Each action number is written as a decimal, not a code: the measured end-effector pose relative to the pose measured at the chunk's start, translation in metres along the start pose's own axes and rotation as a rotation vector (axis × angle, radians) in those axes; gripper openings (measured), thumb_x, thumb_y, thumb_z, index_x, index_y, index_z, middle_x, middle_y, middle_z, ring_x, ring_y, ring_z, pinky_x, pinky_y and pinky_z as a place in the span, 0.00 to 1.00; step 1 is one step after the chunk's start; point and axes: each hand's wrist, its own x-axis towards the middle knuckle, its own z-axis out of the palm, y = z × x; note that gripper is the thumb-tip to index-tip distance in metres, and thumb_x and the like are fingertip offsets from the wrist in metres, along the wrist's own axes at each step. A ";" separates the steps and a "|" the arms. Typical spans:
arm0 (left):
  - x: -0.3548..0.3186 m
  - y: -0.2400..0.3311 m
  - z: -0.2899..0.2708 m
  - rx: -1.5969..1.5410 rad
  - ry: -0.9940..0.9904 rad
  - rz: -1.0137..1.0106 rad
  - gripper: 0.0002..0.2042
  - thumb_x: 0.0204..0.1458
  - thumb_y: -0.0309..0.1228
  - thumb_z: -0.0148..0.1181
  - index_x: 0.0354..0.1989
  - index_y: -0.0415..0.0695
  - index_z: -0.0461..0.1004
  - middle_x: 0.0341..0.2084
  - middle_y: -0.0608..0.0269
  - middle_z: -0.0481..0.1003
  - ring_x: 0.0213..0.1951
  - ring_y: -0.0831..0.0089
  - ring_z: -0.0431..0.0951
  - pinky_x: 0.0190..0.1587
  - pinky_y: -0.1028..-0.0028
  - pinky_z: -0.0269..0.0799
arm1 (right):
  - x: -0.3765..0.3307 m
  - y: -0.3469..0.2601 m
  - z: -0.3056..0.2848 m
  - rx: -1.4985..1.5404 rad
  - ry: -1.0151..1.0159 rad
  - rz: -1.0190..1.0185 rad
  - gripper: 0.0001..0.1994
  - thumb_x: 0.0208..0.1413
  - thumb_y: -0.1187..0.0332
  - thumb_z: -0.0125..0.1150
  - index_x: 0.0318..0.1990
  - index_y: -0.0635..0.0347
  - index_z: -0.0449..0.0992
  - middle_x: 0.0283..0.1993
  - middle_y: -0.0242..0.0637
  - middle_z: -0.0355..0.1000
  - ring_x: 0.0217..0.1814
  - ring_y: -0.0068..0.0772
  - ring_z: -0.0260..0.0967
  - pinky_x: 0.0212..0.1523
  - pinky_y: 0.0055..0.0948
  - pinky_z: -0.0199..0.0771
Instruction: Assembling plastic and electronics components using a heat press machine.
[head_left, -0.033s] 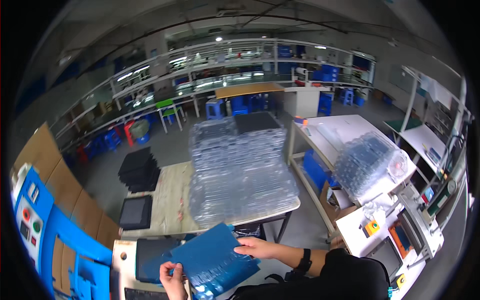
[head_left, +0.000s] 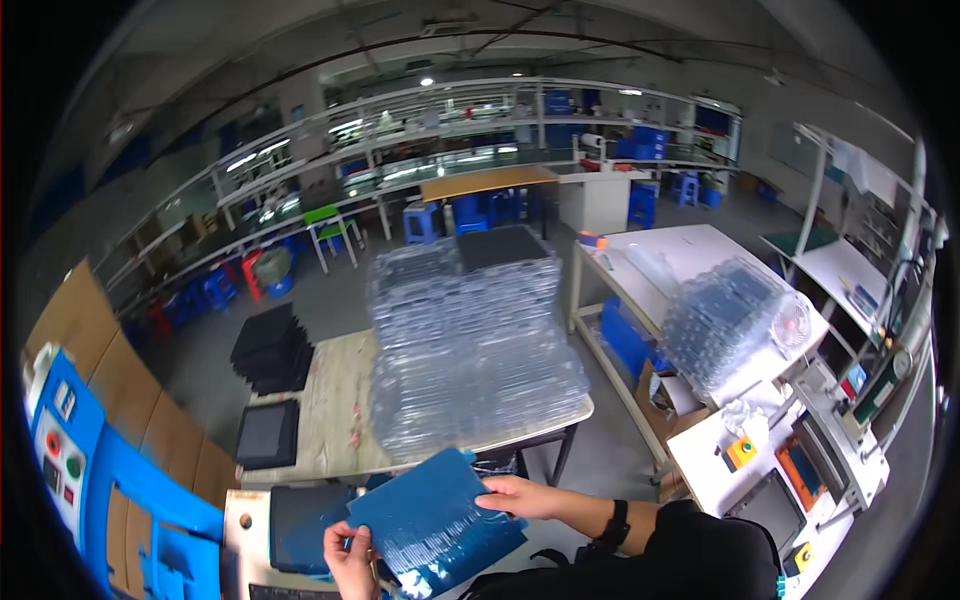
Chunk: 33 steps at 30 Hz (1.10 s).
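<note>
My left hand (head_left: 352, 562) grips the lower left edge of a flat blue sheet (head_left: 430, 520) that is held tilted in front of me. My right hand (head_left: 515, 496) holds the sheet's right edge, thumb on top, with a black band on the wrist. Under the sheet lie more blue sheets (head_left: 300, 535) on a pale surface. Just beyond stands a tall stack of clear plastic trays (head_left: 465, 345) on a wooden table (head_left: 330, 420).
A dark tray (head_left: 267, 433) and a pile of black trays (head_left: 272, 348) lie at the left. A blue machine (head_left: 90, 470) and brown cardboard (head_left: 110, 370) stand far left. White benches at the right carry another clear tray stack (head_left: 722, 320), an orange button box (head_left: 740, 452) and equipment.
</note>
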 end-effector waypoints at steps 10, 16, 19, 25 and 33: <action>-0.006 -0.015 0.124 0.173 -0.247 0.146 0.10 0.50 0.21 0.60 0.31 0.46 0.62 0.18 0.74 0.63 0.19 0.86 0.60 0.21 0.84 0.56 | -0.117 0.017 -0.066 0.233 0.174 -0.069 0.12 0.64 0.58 0.48 0.47 0.53 0.70 0.32 0.18 0.64 0.30 0.09 0.56 0.28 0.14 0.56; -0.017 -0.003 0.144 0.176 -0.216 0.165 0.12 0.50 0.22 0.61 0.29 0.46 0.60 0.18 0.76 0.58 0.19 0.87 0.55 0.21 0.84 0.52 | -0.127 0.016 -0.070 0.185 0.185 -0.131 0.13 0.65 0.59 0.47 0.49 0.55 0.69 0.32 0.18 0.65 0.30 0.08 0.56 0.28 0.14 0.56; -0.013 0.006 0.135 0.288 -0.345 0.168 0.09 0.54 0.26 0.59 0.24 0.47 0.66 0.16 0.77 0.61 0.20 0.86 0.58 0.23 0.85 0.53 | -0.136 0.006 -0.067 0.121 0.188 -0.104 0.13 0.65 0.59 0.47 0.49 0.54 0.69 0.32 0.17 0.64 0.29 0.08 0.56 0.28 0.14 0.56; -0.003 0.008 0.119 0.463 -0.360 0.174 0.12 0.57 0.31 0.55 0.22 0.47 0.64 0.16 0.74 0.61 0.21 0.85 0.57 0.23 0.81 0.53 | -0.130 0.001 -0.046 0.092 0.189 -0.101 0.13 0.64 0.56 0.47 0.49 0.50 0.70 0.34 0.18 0.66 0.31 0.10 0.57 0.29 0.14 0.58; -0.004 0.017 0.104 0.704 -0.531 0.548 0.12 0.59 0.31 0.51 0.24 0.40 0.63 0.15 0.58 0.60 0.20 0.72 0.60 0.25 0.70 0.60 | -0.130 0.019 -0.035 0.098 0.296 0.016 0.22 0.60 0.52 0.53 0.54 0.56 0.65 0.36 0.26 0.68 0.34 0.16 0.61 0.32 0.20 0.65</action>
